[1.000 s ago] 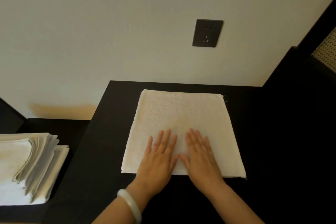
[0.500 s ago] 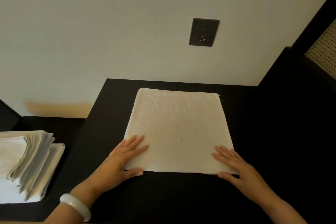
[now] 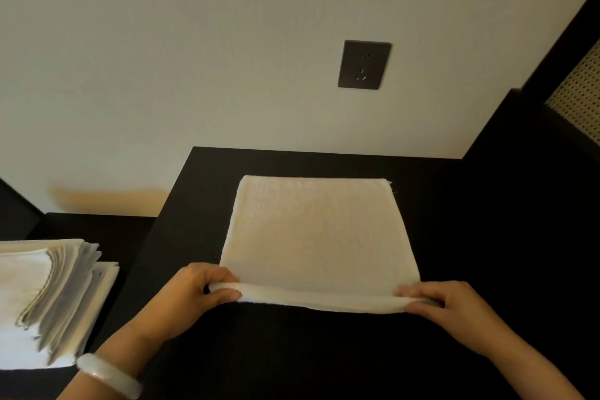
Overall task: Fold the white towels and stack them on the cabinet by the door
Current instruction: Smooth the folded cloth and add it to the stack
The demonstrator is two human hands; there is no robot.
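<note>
A white towel [image 3: 318,237] lies folded flat on the black cabinet top [image 3: 324,351], its far edge near the wall. My left hand [image 3: 194,292] pinches the towel's near left corner between thumb and fingers. My right hand [image 3: 451,305] pinches the near right corner the same way. The near edge is lifted slightly off the surface and rolled between the two grips. A pale bangle sits on my left wrist.
A stack of folded white towels [image 3: 48,299] rests on a lower dark surface at the left. A dark wall socket [image 3: 363,64] is on the pale wall behind. A taller dark unit [image 3: 532,204] with a perforated panel borders the cabinet on the right.
My hands slid apart from the towel's middle to its near corners, then closed on them. The near edge has risen off the cabinet top.
</note>
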